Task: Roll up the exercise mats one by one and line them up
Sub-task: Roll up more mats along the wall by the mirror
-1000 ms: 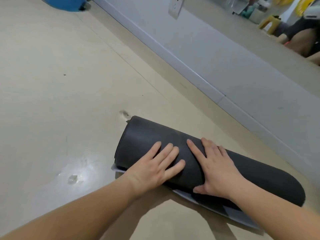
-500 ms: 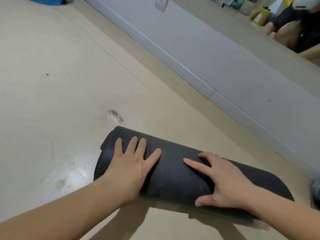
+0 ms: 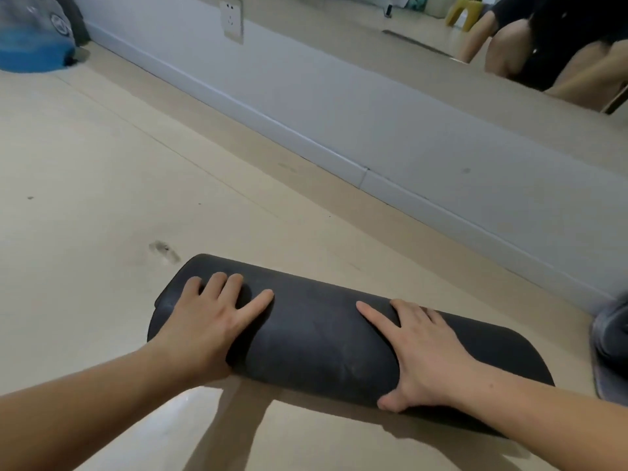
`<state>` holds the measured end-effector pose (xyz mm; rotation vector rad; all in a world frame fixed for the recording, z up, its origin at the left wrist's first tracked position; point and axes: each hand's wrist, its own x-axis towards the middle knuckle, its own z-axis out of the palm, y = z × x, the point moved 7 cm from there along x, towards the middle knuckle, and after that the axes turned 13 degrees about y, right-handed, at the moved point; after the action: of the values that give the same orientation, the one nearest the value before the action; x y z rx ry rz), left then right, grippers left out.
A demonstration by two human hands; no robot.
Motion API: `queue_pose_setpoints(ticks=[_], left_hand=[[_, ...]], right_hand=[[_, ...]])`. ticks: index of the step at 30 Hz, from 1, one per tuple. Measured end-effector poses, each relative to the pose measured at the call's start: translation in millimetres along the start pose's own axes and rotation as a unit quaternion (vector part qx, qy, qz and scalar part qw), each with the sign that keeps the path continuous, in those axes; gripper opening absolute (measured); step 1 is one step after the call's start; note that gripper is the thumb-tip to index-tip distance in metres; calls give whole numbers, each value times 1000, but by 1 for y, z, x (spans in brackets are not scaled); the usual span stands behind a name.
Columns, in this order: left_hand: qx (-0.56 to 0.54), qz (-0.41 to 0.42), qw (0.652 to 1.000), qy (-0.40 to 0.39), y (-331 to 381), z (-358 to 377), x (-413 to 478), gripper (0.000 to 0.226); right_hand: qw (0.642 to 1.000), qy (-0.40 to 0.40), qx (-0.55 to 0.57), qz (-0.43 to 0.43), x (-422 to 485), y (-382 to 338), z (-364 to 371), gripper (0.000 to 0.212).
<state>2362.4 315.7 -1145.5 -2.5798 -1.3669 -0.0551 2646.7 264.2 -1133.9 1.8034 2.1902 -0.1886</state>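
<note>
A black exercise mat (image 3: 323, 338) lies fully rolled on the beige floor, running from lower right to upper left. My left hand (image 3: 210, 321) presses flat on the roll near its left end, fingers spread. My right hand (image 3: 421, 355) lies flat on top further right, fingers straight, thumb at the roll's near side. No loose flap of the mat shows. At the right edge a grey rolled mat (image 3: 611, 341) is partly in view.
A light grey wall (image 3: 339, 107) with a baseboard runs diagonally behind the roll, with a mirror above it showing a person's reflection. A wall socket (image 3: 231, 20) sits at the top. A blue object (image 3: 32, 52) lies at the far left corner.
The loose grey tail of the mat has been rolled under and is gone from sight. My hands have spread apart along the roll, left toward the left end, right toward the right.
</note>
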Motion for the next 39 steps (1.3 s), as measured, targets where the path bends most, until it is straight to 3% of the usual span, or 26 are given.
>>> queue_pose_setpoints(ticks=[3,9,14,20,27,31,34,36,39], left_hand=[[22,49,998,-33,49,-1,63,124],[17,103,994,8,158,-11,176,115],[41,95,995,-1,230,4,223,115],[50,87,995,5,228,7,237,121],[32,9,999,-34,192,4,205,116],[-55,33,998,-2,238,-13,206,95],[-56,-18,998,-38,259,0,218,93],[-53,-33,998,-23,256,9,224,92],[-52,-24,998,11,250,16,233,88]], right_hand=[[999,1,5,37,-12,70,6,147],[984,5,-76,160,-66,199,34,162],[969,64,-95,219,-106,265,61,143],[965,81,-82,236,-95,281,63,139],[961,133,-100,219,-48,256,53,139],[967,100,-93,217,-40,264,44,139],[974,51,-70,209,-37,270,46,146],[977,28,-62,200,-32,277,48,154],[974,60,-115,184,-30,284,57,155]])
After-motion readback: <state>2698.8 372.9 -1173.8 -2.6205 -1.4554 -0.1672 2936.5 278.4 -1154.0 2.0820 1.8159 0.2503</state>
